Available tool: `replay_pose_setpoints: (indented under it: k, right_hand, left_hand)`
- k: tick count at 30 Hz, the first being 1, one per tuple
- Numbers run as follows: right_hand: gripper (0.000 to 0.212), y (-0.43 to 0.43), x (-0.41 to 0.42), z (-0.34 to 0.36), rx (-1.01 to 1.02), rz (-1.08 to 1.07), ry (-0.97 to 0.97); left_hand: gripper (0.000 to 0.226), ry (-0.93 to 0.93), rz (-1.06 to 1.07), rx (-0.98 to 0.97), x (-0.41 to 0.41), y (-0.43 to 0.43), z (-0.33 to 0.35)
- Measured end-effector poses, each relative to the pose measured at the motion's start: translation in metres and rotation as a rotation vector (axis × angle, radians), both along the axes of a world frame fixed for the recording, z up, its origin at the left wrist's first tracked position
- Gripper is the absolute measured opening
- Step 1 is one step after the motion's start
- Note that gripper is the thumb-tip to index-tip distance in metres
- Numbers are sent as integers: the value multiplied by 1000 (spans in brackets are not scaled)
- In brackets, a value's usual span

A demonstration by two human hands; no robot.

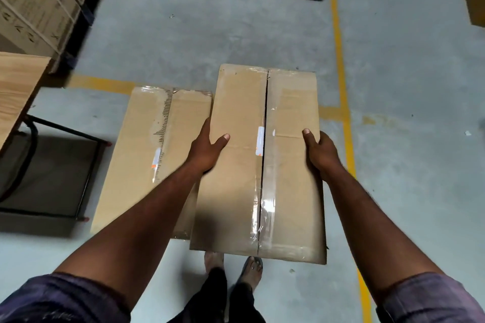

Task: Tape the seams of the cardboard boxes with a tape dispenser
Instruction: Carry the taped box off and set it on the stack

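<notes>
- Holding a long, flat cardboard box (291, 165) at both long edges, the person carries it level above the grey concrete floor (210, 34), its near end over their sandalled feet (252, 267).
- The left grip (207, 149) clamps the box's left edge: thumb lies on the top face, the other fingers curl round the side and out of sight.
- The right grip (321, 152) clamps the right edge the same way, thumb on top and fingers down the side.
- The box's flaps are closed, so nothing of its contents shows; the centre seam (264, 113) stands as a dark gap, with clear tape (266, 210) shining over its near part and a small white label (259, 144) beside it.
- A second cardboard box (136, 165) lies flat on the floor just to the left, partly hidden under the carried one; it is closed too, with a torn strip along its seam that bares the corrugation.
- At the left edge stands a wooden worktop (15, 86) on black metal legs.
- Stacked cartons (34, 2) sit on dark pallets along the far side, and yellow lines (341, 73) mark the floor.
</notes>
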State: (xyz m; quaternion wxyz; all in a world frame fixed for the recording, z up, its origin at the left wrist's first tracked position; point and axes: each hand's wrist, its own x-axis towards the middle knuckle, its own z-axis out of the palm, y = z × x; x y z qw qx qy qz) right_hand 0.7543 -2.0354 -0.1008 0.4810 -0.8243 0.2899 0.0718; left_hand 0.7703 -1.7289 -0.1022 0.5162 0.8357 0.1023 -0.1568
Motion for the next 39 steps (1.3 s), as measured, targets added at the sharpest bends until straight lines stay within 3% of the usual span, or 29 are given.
replay_pose_setpoints:
  k: [9, 13, 20, 32, 39]
  right_hand:
    - [51, 34, 6, -57, 69, 5, 64]
    - [55, 38, 7, -83, 100, -21, 100]
    - [58, 39, 1, -122, 118, -39, 130]
    - [63, 35, 3, -157, 85, -31, 160]
    - [63, 52, -2, -142, -30, -69, 270]
  left_hand:
    - [80, 113, 47, 105, 5, 19, -57]
    - [73, 109, 66, 158, 8, 17, -76]
    - [78, 152, 97, 368, 8, 7, -105]
    - [77, -37, 149, 430, -1, 0, -137]
    - [73, -17, 52, 423, -18, 6, -124]
